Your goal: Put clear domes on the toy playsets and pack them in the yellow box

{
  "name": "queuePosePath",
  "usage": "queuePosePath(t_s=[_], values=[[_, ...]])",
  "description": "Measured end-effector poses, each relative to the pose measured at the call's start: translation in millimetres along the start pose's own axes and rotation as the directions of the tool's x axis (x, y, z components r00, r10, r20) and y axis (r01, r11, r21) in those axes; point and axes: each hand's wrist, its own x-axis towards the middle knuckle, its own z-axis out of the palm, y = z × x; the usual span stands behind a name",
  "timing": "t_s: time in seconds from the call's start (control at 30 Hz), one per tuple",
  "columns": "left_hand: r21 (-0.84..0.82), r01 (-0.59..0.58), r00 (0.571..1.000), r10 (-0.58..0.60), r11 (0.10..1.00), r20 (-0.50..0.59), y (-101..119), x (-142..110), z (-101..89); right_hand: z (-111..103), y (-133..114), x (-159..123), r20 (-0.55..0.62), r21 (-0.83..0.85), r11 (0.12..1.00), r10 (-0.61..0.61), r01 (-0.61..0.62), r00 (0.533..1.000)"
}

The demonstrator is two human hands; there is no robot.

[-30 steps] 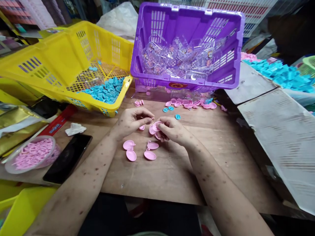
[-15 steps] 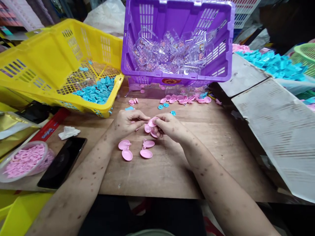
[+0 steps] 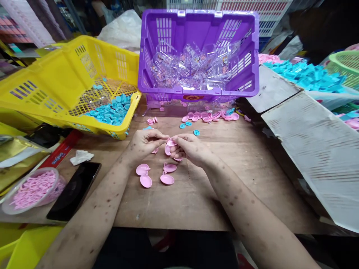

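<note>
My right hand pinches a shallow pink oval dish between thumb and fingers. Another pink dish shows just under it, by the curled fingers. My left hand is closed in a pinch at the dish's far edge; whatever tiny part its fingertips hold is hidden. Closer to me on the wooden table lie two pairs of pink dishes, a left pair and a right pair, with small stubs at their edges. A small pink piece lies beside the left fingers.
Behind my hands are blue discs and a row of pink dishes. A yellow basket holds blue pieces; a purple basket holds clear packs. Left are a phone and a tub of pink parts; right, a cardboard box.
The view has shifted slightly. My left fingertips have come up against the pink dish in my right hand, closing the small gap between the hands. The pairs on the table have stayed put.
</note>
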Motion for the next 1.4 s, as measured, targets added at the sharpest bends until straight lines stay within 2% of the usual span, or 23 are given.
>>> queuePosePath(t_s=[0.1, 0.2, 0.3, 0.43, 0.53, 0.63, 0.73, 0.8, 0.9, 1.0, 1.07, 1.17, 1.27, 1.33, 1.4], values=[[0.033, -0.034, 0.999, 0.033, 0.999, 0.021, 5.6, 0.7, -5.4, 1.0, -1.4, 0.6, -0.026, -0.004, 0.999, -0.044, 0.044, 0.999], [0.09, -0.139, 0.989, 0.144, 0.986, -0.045, 6.7, 0.8, -8.7, 2.0, -2.5, -0.1, 0.01, -0.014, 0.996, -0.088, 0.089, 0.996], [0.171, -0.233, 0.966, 0.248, 0.957, -0.072, 1.5, 0.4, -9.4, 2.9, -1.3, -1.5, 0.064, -0.065, 0.986, -0.148, 0.153, 0.987], [0.23, -0.354, 0.925, 0.376, 0.906, -0.057, -6.6, -0.5, -10.6, 4.1, 3.0, -1.3, 0.104, -0.108, 0.968, -0.214, 0.225, 0.971], [0.238, -0.389, 0.912, 0.408, 0.89, -0.034, -7.8, -1.0, -15.7, 1.7, 2.8, -1.0, 0.128, -0.157, 0.96, -0.213, 0.232, 0.969], [0.297, -0.31, 0.942, 0.334, 0.903, -0.032, -5.3, -1.5, -25.9, -9.5, -1.7, -0.2, 0.105, -0.306, 0.901, -0.288, 0.307, 0.952], [0.445, -0.139, 0.986, 0.167, 0.884, -0.023, -4.8, -1.9, -34.4, -27.4, -3.1, 4.9, 0.007, -0.574, 0.724, -0.463, 0.383, 0.886], [0.583, -0.06, 0.998, 0.064, 0.81, 0.013, -7.8, -1.6, -35.8, -35.8, 1.5, 10.6, -0.02, -0.679, 0.639, -0.509, 0.362, 0.86], [0.746, 0.044, 0.999, -0.05, 0.665, -0.015, -16.4, -0.8, -33.8, -34.6, 15.2, 18.1, -0.002, -0.712, 0.616, -0.482, 0.338, 0.876], [0.819, 0.169, 0.979, -0.191, 0.549, -0.074, -26.2, 0.0, -33.7, -28.0, 24.9, 20.9, 0.016, -0.75, 0.573, -0.486, 0.332, 0.874], [0.825, 0.195, 0.966, -0.248, 0.53, -0.068, -32.1, 0.9, -35.8, -33.8, 22.1, 20.4, -0.005, -0.782, 0.536, -0.516, 0.319, 0.856], [0.81, 0.177, 0.967, -0.251, 0.558, -0.039, -39.6, 3.5, -39.3, -66.4, 3.8, 16.6, -0.113, -0.837, 0.488, -0.599, 0.25, 0.793], [0.805, 0.165, 0.97, -0.242, 0.57, -0.027, -43.4, 5.0, -39.8, -110.8, -16.2, 10.9, -0.268, -0.886, 0.451, -0.687, 0.107, 0.676], [0.811, 0.154, 0.972, -0.233, 0.565, -0.022, -42.2, 4.3, -38.4, -132.7, -20.6, 9.9, -0.353, -0.9, 0.435, -0.723, -0.006, 0.594], [0.823, 0.138, 0.976, -0.215, 0.552, -0.02, -38.3, 3.3, -36.3, -143.0, -15.6, 12.9, -0.402, -0.904, 0.415, -0.734, -0.107, 0.548]])
